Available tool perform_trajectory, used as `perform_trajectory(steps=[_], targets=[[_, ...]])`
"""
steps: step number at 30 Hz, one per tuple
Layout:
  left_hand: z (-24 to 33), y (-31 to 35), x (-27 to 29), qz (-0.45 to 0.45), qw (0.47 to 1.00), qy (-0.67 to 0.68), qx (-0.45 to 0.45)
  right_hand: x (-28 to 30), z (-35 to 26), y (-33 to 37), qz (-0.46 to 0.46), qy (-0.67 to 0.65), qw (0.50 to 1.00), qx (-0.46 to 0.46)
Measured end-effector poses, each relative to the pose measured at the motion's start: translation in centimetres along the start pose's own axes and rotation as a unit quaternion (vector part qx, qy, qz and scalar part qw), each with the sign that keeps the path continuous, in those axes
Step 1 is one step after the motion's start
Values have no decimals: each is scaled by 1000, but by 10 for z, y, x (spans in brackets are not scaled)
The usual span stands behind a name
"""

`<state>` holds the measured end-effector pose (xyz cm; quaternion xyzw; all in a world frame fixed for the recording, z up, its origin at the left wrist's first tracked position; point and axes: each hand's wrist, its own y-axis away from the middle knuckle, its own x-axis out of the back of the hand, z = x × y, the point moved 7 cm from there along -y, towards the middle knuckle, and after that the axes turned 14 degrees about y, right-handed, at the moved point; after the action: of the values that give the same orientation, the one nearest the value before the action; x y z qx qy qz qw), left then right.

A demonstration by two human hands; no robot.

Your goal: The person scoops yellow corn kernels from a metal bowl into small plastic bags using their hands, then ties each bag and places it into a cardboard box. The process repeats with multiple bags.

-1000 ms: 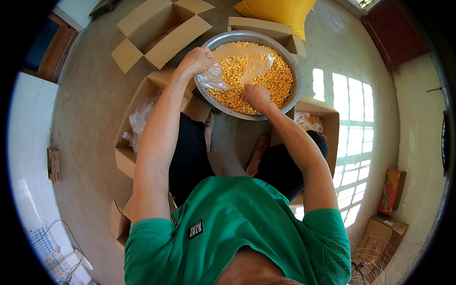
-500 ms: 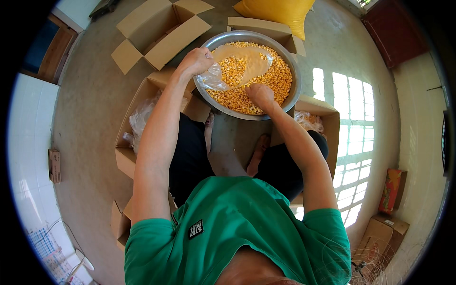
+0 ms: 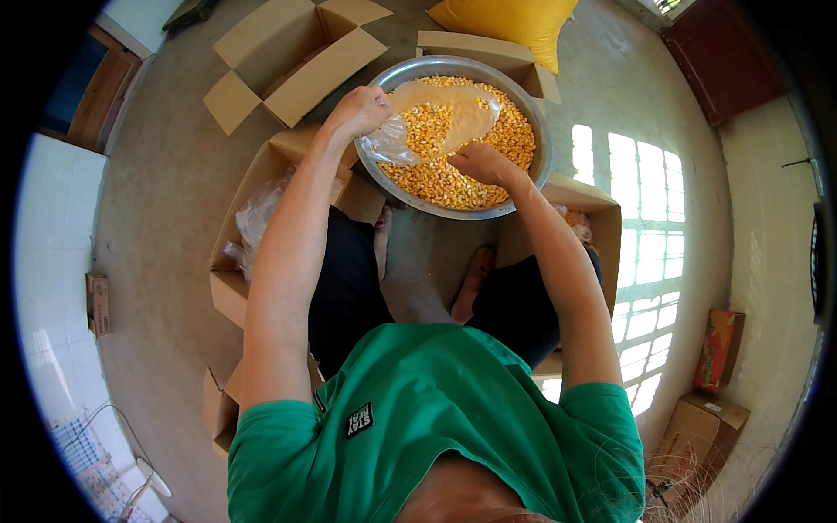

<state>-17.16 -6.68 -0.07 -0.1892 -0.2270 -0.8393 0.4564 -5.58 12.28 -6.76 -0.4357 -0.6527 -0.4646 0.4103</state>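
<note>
A wide metal basin (image 3: 547,144) holds a heap of yellow corn kernels (image 3: 445,186). Over its left part lies a clear plastic bag (image 3: 390,142), with kernels showing through and a smooth tan patch (image 3: 468,115) along its far and right side. At the basin's left rim, my left hand (image 3: 362,111) is closed on the bag's edge. My right hand (image 3: 482,164) is low over the kernels by the bag's near right edge, with its fingers curled together. What those fingers hold, if anything, is hidden.
Open cardboard boxes (image 3: 301,65) stand around the basin; one by my left leg holds clear plastic bags (image 3: 260,209), and another box (image 3: 602,205) is by my right leg. A full yellow sack (image 3: 514,24) sits behind. More boxes (image 3: 704,436) lie along the right wall.
My right hand has turned at the wrist, its curled fingers now pointing left toward the bag and slightly higher over the kernels. My left hand and the bag have stayed in place.
</note>
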Motion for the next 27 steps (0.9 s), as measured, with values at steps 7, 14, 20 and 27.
perform_trajectory(steps=[7,14,20,27], targets=[[5,-1,-2,8,1000,7,-19,55,-32,24,-65,-299,952,-6],[7,-2,-2,28,999,-6,-39,76,-40,6,-9,-421,905,-54],[4,0,2,32,999,-5,-39,82,-46,-27,98,-324,938,-75],[2,6,8,17,1000,-13,-21,81,-50,-60,250,-214,944,-38]])
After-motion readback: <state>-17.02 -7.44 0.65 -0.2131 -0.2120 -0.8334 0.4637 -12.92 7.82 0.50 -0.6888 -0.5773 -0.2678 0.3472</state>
